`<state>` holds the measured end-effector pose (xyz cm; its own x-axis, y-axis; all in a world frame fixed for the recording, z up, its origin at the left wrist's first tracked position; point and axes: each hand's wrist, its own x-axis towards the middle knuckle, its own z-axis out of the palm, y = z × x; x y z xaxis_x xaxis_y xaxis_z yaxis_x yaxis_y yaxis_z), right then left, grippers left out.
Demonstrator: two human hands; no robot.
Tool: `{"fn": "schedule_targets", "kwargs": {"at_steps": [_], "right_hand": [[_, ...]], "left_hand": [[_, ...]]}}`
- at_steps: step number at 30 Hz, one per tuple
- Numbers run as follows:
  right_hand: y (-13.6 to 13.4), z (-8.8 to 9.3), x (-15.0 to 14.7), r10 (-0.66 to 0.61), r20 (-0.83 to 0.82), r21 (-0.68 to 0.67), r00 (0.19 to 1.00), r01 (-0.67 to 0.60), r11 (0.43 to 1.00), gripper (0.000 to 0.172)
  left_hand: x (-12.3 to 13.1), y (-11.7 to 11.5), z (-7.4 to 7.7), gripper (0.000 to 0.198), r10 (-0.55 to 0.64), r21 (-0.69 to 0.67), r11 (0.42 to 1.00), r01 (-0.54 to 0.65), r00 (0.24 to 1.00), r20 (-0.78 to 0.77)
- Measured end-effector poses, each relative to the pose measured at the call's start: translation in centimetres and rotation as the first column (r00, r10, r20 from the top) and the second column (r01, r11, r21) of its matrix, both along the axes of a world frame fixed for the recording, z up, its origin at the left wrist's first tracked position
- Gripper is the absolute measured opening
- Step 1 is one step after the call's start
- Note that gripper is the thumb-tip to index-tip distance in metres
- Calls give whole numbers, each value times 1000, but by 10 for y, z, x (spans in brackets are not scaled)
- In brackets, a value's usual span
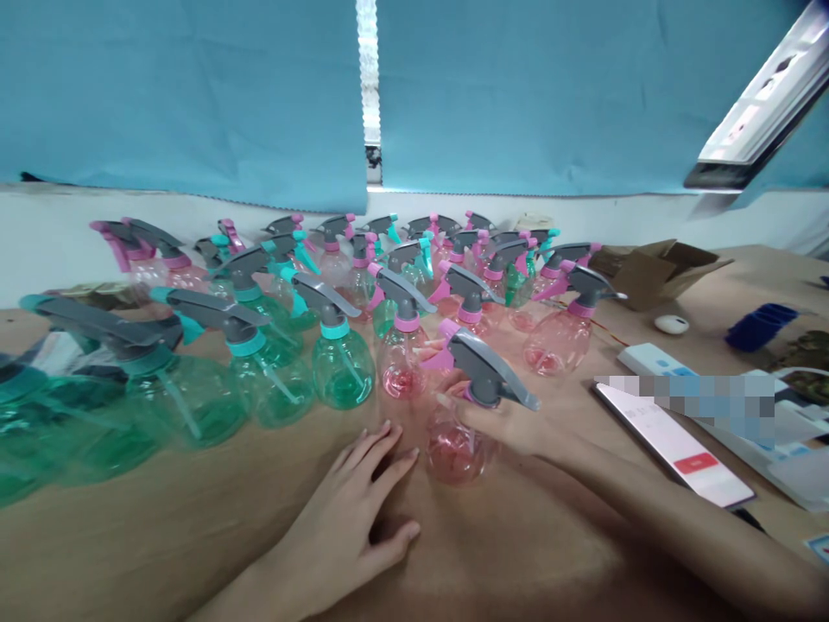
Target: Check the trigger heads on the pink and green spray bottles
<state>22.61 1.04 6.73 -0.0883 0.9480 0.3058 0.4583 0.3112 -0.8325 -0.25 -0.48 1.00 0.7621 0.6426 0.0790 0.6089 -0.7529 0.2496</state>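
Note:
My right hand (489, 415) grips a pink spray bottle (457, 453) around its neck, just under the grey trigger head. The bottle stands upright near the front of the wooden table (544, 553). To its left, my left hand (356, 492) lies on the tabletop with fingers spread, holding nothing. Just behind the hands is another pink spray bottle (402, 363), and a green spray bottle (343, 371) stands left of it. A further pink spray bottle (558, 341) is at the right, behind my right hand.
Several more green and pink spray bottles crowd the table's back and left. At right lie a phone (673, 445), a white box (654, 358), a white earbud case (672, 324), a dark blue object (762, 326) and an open cardboard box (654, 272). A blue curtain (194, 104) hangs behind.

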Motion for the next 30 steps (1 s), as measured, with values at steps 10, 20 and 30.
{"fn": "schedule_targets", "kwargs": {"at_steps": [10,20,30], "right_hand": [[0,10,2,-1,101,16,995,-1,1000,8],[-3,13,2,-39,136,-16,990,41,999,28],[0,1,1,-26,51,71,998,22,997,11]], "left_hand": [[0,1,-3,54,-15,22,1000,14,1000,20],[-2,1,-5,55,-23,27,999,22,999,41],[-1,1,-3,55,-14,34,999,12,999,39]]}}
